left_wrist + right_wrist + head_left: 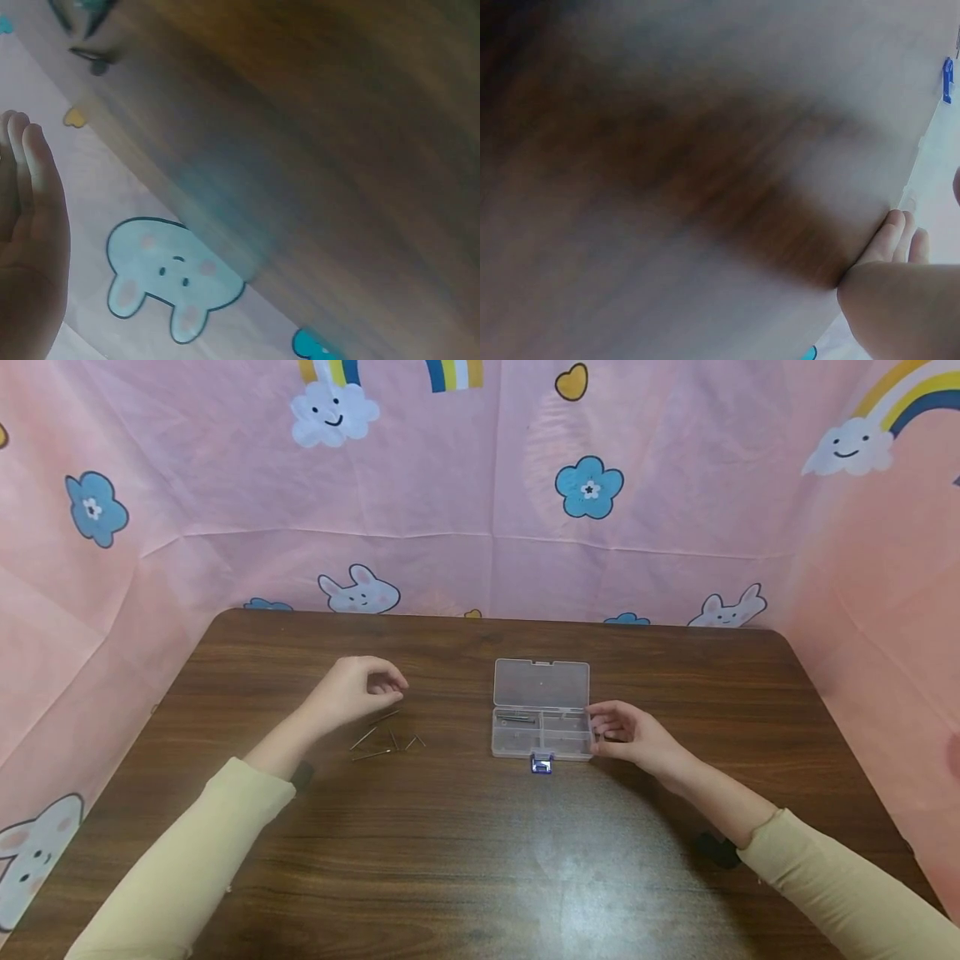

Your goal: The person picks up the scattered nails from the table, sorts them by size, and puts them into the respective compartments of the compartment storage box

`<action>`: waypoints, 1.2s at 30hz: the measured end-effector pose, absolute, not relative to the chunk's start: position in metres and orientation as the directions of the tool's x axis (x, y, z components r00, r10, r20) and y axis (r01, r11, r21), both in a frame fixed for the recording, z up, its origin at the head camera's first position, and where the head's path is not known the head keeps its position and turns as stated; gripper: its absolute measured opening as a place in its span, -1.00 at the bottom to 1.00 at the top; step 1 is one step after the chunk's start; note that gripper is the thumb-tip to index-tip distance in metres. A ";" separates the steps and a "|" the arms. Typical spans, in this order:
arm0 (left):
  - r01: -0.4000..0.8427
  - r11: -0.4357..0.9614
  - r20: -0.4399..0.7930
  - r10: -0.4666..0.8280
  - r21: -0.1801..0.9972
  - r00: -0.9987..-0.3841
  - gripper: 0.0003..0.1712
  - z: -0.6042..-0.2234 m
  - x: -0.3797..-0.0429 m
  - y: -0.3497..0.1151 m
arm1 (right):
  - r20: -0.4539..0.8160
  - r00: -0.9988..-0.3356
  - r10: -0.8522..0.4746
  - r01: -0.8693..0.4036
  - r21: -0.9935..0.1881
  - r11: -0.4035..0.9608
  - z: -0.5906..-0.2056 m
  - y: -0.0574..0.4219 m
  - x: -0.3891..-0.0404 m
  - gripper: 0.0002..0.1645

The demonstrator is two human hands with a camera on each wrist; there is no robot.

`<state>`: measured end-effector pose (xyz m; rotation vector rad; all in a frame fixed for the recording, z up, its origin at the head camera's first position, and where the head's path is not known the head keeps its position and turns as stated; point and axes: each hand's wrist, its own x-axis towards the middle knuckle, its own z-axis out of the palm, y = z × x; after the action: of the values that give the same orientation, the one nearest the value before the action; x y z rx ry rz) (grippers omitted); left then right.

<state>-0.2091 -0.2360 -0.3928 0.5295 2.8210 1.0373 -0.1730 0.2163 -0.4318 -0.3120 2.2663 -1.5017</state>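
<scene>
A clear plastic compartment box point(517, 745) stands on the table with its lid point(542, 683) tipped back. Long, thin metal pieces point(516, 719) lie in its back left compartment. My right hand point(633, 739) holds the box at its right end, fingers by the back corner and thumb by the front one. To the left, my left hand point(360, 689) hovers with bent fingers, a gap between thumb and fingertips, nothing visible in it. Below it, several thin metal pieces like nails or screws point(372, 755) are scattered on the wood.
A blue latch point(542, 764) hangs from the box's front edge. The dark brown wooden table point(465, 860) reaches back to a pink printed cloth point(450, 468), which also rises on both sides. Dark wrist bands point(716, 850) show beneath the sleeves.
</scene>
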 end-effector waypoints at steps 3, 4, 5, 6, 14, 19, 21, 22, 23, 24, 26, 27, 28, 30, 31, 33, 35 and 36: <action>0.278 0.708 0.016 0.353 0.649 -0.936 -0.86 -0.397 -0.209 -0.242 | -0.199 -0.893 -0.403 0.025 -0.917 0.399 -0.432 0.217 -0.173 -0.30; 0.272 0.708 0.007 0.353 0.652 -0.936 -0.86 -0.398 -0.209 -0.244 | -0.201 -0.894 -0.401 0.026 -0.916 0.400 -0.433 0.217 -0.174 -0.30; 0.266 0.710 -0.002 0.352 0.652 -0.936 -0.86 -0.399 -0.209 -0.246 | -0.203 -0.894 -0.400 0.028 -0.915 0.402 -0.433 0.217 -0.174 -0.30; 0.259 0.712 -0.012 0.351 0.652 -0.936 -0.86 -0.399 -0.209 -0.248 | -0.205 -0.893 -0.400 0.030 -0.915 0.403 -0.434 0.217 -0.174 -0.30; 0.240 0.741 -0.083 0.370 0.628 -0.925 -0.86 -0.404 -0.211 -0.256 | -0.215 -0.893 -0.396 0.038 -0.911 0.410 -0.434 0.218 -0.174 -0.29; 0.241 0.747 -0.123 0.396 0.620 -0.910 -0.86 -0.408 -0.213 -0.257 | -0.223 -0.892 -0.393 0.045 -0.909 0.414 -0.434 0.219 -0.175 -0.30; 0.249 0.751 -0.126 0.404 0.612 -0.906 -0.85 -0.410 -0.214 -0.257 | -0.226 -0.892 -0.392 0.049 -0.909 0.413 -0.434 0.219 -0.174 -0.29; 0.257 0.753 -0.125 0.409 0.606 -0.904 -0.85 -0.410 -0.214 -0.257 | -0.227 -0.892 -0.391 0.050 -0.909 0.413 -0.434 0.219 -0.174 -0.29; 0.262 0.756 -0.124 0.411 0.600 -0.903 -0.85 -0.411 -0.214 -0.257 | -0.227 -0.892 -0.392 0.051 -0.910 0.412 -0.434 0.219 -0.174 -0.29; 0.265 0.758 -0.124 0.413 0.596 -0.903 -0.86 -0.412 -0.214 -0.257 | -0.227 -0.892 -0.392 0.051 -0.910 0.411 -0.434 0.219 -0.174 -0.29; 0.270 0.761 -0.122 0.414 0.591 -0.902 -0.87 -0.413 -0.214 -0.257 | -0.228 -0.892 -0.391 0.052 -0.910 0.411 -0.434 0.219 -0.174 -0.29; 0.271 0.763 -0.121 0.414 0.587 -0.902 -0.87 -0.413 -0.214 -0.256 | -0.226 -0.892 -0.392 0.051 -0.911 0.410 -0.434 0.219 -0.174 -0.30; 0.271 0.764 -0.121 0.413 0.585 -0.903 -0.88 -0.413 -0.214 -0.257 | -0.227 -0.892 -0.391 0.052 -0.910 0.411 -0.434 0.219 -0.174 -0.30; 0.270 0.766 -0.120 0.410 0.583 -0.904 -0.88 -0.412 -0.214 -0.257 | -0.227 -0.892 -0.390 0.051 -0.910 0.411 -0.434 0.219 -0.174 -0.30; 0.272 0.766 -0.118 0.411 0.582 -0.904 -0.87 -0.412 -0.214 -0.257 | -0.226 -0.893 -0.390 0.051 -0.910 0.411 -0.434 0.218 -0.174 -0.30; 0.277 0.767 -0.114 0.412 0.580 -0.904 -0.86 -0.412 -0.215 -0.257 | -0.225 -0.893 -0.389 0.050 -0.910 0.413 -0.434 0.218 -0.175 -0.30; 0.281 0.764 -0.111 0.415 0.580 -0.903 -0.85 -0.412 -0.215 -0.257 | -0.224 -0.894 -0.388 0.048 -0.909 0.414 -0.433 0.218 -0.175 -0.30; 0.283 0.763 -0.109 0.418 0.581 -0.902 -0.84 -0.412 -0.215 -0.257 | -0.223 -0.894 -0.389 0.046 -0.908 0.415 -0.433 0.218 -0.175 -0.30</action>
<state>-0.2153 -0.2570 -0.4122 0.5507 2.7276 0.8438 -0.1749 0.2178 -0.4335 -0.2927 2.2747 -1.4786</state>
